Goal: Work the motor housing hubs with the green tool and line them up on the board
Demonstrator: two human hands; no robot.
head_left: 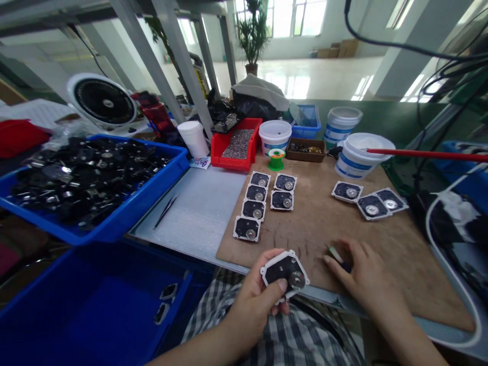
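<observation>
Black plate (285, 272) is gripped tight in the left hand (253, 305), right at the board's (324, 239) near edge. Right hand (354, 269) is half curled over a green-and-white item (335, 254) on the board, can't tell if it's got hold.

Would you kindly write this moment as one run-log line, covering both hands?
left hand: holds white-edged black plate part with round metal disc | right hand: over brown wooden board, fingers at small green-tipped item

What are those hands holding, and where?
The left hand grips a black, white-edged plate by its lower edge, thumb on the face. The right hand pinches something small, too hidden to name.
</observation>
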